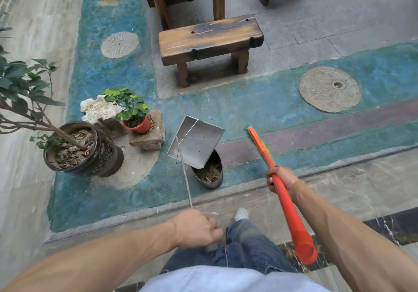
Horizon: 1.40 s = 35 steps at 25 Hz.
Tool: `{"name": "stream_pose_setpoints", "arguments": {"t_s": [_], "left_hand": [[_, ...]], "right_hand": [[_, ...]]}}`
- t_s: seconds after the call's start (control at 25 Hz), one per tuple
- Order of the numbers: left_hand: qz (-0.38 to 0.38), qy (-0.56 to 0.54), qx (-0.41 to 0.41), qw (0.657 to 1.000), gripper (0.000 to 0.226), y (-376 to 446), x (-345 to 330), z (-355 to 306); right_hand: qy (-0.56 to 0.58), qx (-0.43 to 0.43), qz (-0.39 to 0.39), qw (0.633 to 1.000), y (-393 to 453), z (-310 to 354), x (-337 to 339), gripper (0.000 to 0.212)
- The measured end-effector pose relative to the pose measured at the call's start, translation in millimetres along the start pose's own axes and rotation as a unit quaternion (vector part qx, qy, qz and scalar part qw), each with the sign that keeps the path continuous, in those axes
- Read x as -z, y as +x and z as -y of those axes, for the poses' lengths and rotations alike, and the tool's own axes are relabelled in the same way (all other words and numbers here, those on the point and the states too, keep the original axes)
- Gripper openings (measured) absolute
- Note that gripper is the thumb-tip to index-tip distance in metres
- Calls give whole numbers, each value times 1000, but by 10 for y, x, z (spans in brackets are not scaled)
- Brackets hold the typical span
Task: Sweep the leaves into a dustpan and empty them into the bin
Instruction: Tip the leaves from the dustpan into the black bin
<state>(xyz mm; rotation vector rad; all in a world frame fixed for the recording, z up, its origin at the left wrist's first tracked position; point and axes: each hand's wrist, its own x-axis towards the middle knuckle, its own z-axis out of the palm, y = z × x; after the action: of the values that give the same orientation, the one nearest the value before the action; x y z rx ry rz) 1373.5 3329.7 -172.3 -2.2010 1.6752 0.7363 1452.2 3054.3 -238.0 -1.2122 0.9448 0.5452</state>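
Left hand [196, 228]: closed round the thin wire handle [184, 174] of the metal dustpan [196, 141], tipped mouth-down over the bin [209, 172] of leaves. Pan likely light, rigid, swings easily; grip handle end. Right hand [280, 178]: grips orange broom [280, 192] mid-shaft.

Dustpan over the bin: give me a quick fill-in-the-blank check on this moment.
1. The metal dustpan is tipped over the ____.
2. The right hand grips the orange ____.
3. The bin holds dry ____.
4. The left hand holds the dustpan's thin ____.

Missing words: bin; broom; leaves; handle
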Motion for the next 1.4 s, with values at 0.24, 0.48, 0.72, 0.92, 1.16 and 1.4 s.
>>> {"name": "stream_pose_setpoints", "arguments": {"t_s": [0.24,0.48,0.72,0.92,1.16,1.4], "left_hand": [[-33,39,24,998,14,-133,94,20],[-61,33,45,997,29,-272,275,129],[-52,8,53,997,31,-294,360,175],[-31,-8,44,999,30,-336,437,167],[-30,1,41,999,27,-235,293,288],[-103,37,33,993,16,-446,302,506]], "right_hand": [[13,-27,-2,1000,68,-48,-14,17],[21,-51,5,998,154,4,-12,15],[8,-37,-6,999,133,44,-111,15],[0,-36,0,999,129,95,-158,13],[7,-25,0,1000,171,126,-169,12],[16,-36,2,999,104,134,-166,13]]}}
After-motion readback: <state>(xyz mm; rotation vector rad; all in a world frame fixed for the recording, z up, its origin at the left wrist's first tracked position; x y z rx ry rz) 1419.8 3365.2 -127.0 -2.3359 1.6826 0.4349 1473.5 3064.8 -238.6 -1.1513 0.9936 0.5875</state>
